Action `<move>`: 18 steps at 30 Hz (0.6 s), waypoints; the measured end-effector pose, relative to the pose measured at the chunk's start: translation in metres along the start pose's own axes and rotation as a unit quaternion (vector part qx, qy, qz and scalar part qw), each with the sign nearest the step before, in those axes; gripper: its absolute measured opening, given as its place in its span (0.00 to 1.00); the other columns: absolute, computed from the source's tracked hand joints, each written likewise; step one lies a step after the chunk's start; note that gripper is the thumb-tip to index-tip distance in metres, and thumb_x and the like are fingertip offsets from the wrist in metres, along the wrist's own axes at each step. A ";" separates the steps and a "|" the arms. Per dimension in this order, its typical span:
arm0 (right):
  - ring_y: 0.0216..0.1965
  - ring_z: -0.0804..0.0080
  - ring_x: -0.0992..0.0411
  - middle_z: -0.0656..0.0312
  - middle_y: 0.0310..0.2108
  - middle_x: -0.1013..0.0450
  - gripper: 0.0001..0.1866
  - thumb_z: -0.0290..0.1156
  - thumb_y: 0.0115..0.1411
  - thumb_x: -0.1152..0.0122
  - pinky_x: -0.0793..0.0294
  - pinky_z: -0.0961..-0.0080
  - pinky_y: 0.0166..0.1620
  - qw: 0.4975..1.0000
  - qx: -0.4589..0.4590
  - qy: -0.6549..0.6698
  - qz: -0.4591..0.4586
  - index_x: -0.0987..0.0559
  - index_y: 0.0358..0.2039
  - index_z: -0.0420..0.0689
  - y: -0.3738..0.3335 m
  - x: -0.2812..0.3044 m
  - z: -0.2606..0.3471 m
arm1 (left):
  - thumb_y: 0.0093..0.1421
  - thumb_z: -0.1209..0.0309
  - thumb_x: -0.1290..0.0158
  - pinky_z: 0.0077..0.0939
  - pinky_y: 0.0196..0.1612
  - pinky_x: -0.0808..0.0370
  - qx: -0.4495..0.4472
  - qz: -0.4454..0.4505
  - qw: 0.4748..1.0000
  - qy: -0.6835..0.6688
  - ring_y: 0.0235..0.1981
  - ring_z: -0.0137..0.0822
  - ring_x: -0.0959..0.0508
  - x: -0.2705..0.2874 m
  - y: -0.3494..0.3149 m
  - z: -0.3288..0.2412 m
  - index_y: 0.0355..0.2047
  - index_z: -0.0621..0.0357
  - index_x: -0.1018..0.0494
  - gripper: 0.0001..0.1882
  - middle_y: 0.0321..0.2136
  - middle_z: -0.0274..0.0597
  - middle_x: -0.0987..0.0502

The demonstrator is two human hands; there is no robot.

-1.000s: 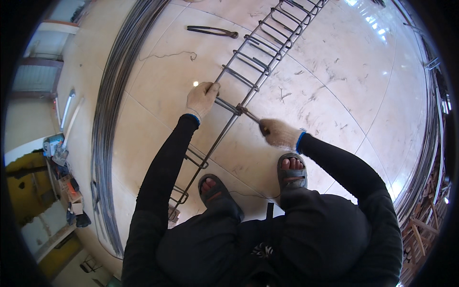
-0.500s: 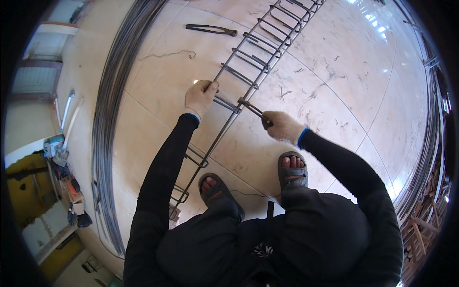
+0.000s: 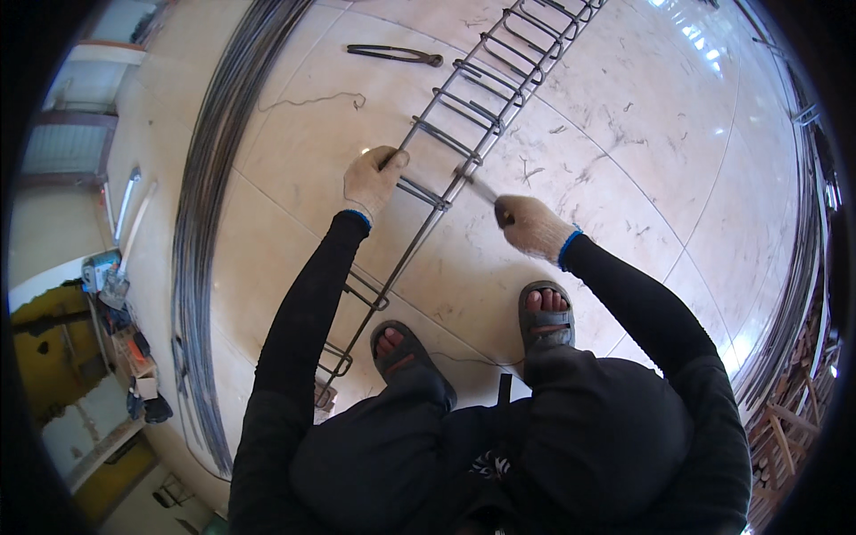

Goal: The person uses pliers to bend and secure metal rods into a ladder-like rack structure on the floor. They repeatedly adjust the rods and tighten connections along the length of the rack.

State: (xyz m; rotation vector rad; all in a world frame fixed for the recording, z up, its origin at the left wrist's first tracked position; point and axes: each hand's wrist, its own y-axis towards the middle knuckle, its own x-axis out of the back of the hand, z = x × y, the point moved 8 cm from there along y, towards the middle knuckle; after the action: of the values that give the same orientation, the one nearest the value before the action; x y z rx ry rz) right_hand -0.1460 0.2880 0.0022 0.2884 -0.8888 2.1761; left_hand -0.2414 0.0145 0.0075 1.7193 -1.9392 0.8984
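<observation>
A narrow rebar cage (image 3: 446, 140) of long bars and bent stirrups runs from the far right toward my left foot. On its left bar, my gloved left hand (image 3: 370, 183) is closed, thumb on top. In my gloved right hand (image 3: 537, 229) are pincers (image 3: 482, 185), smeared by motion. Their head is at the cage's right bar, just beyond a stirrup joint; whether the jaws touch the bar or grip a tie wire I cannot make out. A second pair of pincers (image 3: 432, 61) lies on the tiles beyond my left hand.
Long thin bars (image 3: 203, 178) lie bundled along the left. A loose wire (image 3: 308, 101) curls beside them, and wire scraps (image 3: 532, 169) dot the tiles right of the cage. More bars (image 3: 785, 330) and wood pieces (image 3: 785, 446) are at the right edge. My sandalled feet flank the near floor.
My right hand has moved slightly away and to the right, and the pincers' head has shifted from the stirrup joint farther along the bar. My left hand has barely moved.
</observation>
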 end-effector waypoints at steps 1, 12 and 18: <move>0.42 0.38 0.22 0.42 0.37 0.20 0.11 0.24 0.57 0.43 0.24 0.50 0.45 0.999 -0.014 0.016 -0.036 0.20 0.40 0.41 0.003 -0.009 -0.012 | 0.69 0.48 0.42 0.38 0.47 0.21 -0.004 0.004 1.000 -0.009 0.40 0.46 0.14 -0.002 0.000 -0.002 0.44 0.58 0.15 0.24 0.35 0.49 0.13; 0.41 0.37 0.22 0.42 0.35 0.20 0.07 0.25 0.58 0.44 0.24 0.48 0.43 0.999 -0.020 -0.010 -0.035 0.21 0.36 0.39 -0.004 0.007 0.009 | 0.71 0.50 0.45 0.35 0.49 0.22 0.021 0.020 1.000 0.001 0.41 0.38 0.15 -0.002 -0.001 -0.002 0.43 0.59 0.15 0.23 0.36 0.42 0.13; 0.38 0.42 0.22 0.44 0.33 0.21 0.09 0.25 0.54 0.42 0.25 0.50 0.42 1.000 0.004 0.012 0.019 0.21 0.36 0.41 -0.002 -0.011 0.007 | 0.71 0.50 0.44 0.35 0.50 0.22 0.010 0.012 1.000 0.009 0.43 0.40 0.15 0.002 -0.004 -0.004 0.44 0.59 0.15 0.23 0.38 0.43 0.13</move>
State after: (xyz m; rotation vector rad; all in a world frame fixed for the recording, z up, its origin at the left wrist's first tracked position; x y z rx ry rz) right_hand -0.1376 0.2777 0.0034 0.2516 -0.8796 2.2143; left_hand -0.2381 0.0152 0.0123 1.6968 -1.9508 0.9416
